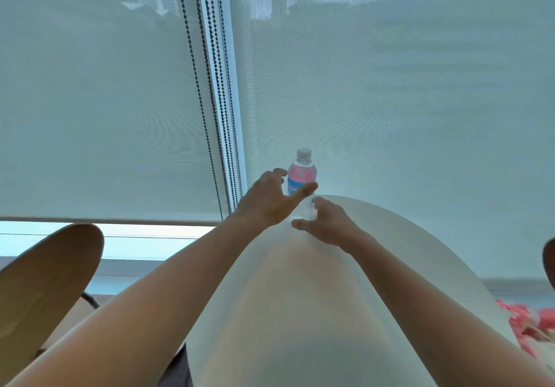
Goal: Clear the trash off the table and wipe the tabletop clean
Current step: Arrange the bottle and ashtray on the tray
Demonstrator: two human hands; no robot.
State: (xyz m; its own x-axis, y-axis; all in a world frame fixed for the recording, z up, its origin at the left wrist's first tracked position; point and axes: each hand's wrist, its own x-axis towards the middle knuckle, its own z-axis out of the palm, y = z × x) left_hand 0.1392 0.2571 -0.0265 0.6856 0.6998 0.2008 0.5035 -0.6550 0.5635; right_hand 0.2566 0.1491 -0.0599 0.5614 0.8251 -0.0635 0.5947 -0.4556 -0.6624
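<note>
A small clear plastic bottle with a white cap and a pink and blue label stands upright at the far edge of the round white table. My left hand is spread open just left of the bottle, its thumb crossing in front of the label. My right hand reaches in low from the right, fingers apart beside the bottle's clear base. I cannot tell whether either hand touches the bottle. Both bare forearms stretch across the tabletop.
A brown chair back rises at the left of the table. A pink and white crumpled item lies at the table's right edge. Window blinds with bead cords hang behind.
</note>
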